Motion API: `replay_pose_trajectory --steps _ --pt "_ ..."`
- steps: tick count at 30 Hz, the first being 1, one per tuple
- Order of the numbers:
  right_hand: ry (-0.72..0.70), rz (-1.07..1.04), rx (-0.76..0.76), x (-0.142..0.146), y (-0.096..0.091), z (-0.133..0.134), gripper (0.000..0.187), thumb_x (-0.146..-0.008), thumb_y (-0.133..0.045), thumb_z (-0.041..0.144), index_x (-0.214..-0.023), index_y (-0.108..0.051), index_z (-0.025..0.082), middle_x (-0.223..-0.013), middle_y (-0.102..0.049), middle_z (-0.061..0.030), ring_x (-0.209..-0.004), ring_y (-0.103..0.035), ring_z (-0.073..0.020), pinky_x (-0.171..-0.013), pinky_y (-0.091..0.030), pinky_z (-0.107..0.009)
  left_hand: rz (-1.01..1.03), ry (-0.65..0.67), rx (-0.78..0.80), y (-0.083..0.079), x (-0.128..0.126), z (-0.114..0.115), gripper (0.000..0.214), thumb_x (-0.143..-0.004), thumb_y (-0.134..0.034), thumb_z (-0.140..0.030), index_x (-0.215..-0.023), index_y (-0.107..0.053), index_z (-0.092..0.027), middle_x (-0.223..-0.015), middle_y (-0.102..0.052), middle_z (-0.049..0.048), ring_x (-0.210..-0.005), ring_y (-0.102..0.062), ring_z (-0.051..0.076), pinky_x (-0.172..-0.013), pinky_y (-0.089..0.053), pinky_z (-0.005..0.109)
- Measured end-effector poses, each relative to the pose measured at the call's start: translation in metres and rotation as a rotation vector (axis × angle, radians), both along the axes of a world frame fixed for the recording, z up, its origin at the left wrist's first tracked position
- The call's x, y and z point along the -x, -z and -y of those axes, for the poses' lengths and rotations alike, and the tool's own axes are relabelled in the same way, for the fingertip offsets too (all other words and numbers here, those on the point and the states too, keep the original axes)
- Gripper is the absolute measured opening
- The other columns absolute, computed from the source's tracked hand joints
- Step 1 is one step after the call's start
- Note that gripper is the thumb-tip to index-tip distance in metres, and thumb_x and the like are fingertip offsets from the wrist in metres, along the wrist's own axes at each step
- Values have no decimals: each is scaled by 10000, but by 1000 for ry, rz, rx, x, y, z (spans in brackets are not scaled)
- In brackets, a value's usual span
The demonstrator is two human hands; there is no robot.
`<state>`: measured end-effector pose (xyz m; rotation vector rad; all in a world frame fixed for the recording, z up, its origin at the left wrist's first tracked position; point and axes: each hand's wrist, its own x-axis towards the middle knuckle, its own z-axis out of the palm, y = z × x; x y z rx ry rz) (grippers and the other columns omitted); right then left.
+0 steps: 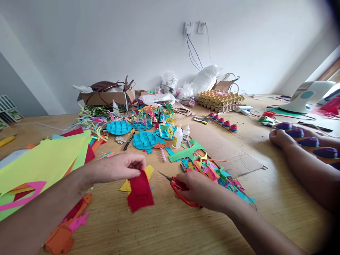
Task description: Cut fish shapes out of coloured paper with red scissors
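Observation:
My left hand (pixel 124 166) pinches a piece of red paper (pixel 140 193) by its upper edge, above the wooden table (pixel 111 226). Under and behind it lie yellow paper scraps (pixel 124 186). To the right, my right hand (pixel 193 186) is wrapped round red-handled scissors (pixel 179 189), whose blades point left toward the paper without touching it. Whether the blades are parted is hard to make out. A heap of coloured paper scraps (pixel 212 168) lies just beyond my right hand. Orange paper cut-outs (pixel 60 239) are below my left forearm.
Two white glue bottles (pixel 177 137) stand by blue paper-covered discs (pixel 147 141) with small decorations. A cardboard sheet (pixel 225 152) lies behind the scraps. Yellow paper sheets (pixel 47 159) are stacked at left. At right, another person's hands hold a purple-painted egg-carton strip (pixel 309 141).

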<state>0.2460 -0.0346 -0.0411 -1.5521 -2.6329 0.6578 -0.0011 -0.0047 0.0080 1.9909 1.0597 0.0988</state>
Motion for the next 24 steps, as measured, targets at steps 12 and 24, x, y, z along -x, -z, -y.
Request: replay_pose_trajectory --steps 12,24 --pt "-171 426 -160 12 23 40 156 -681 -547 88 -689 -697 128 -623 -699 -114 -547 -673 -265 -435 -419 -254 -476 169 -155 24 27 23 253 -683 -432 -61 -780 -612 -211 -828 -628 8 -827 -561 193 -714 -420 282" --pt "11 339 -173 9 10 37 233 -864 -453 241 -806 -667 170 -709 -713 -88 -617 -686 -259 -461 -394 -259 -406 67 -492 95 -15 50 321 -767 -341 24 -853 -588 -162 -889 -624 85 -806 -586 210 -726 -488 345"
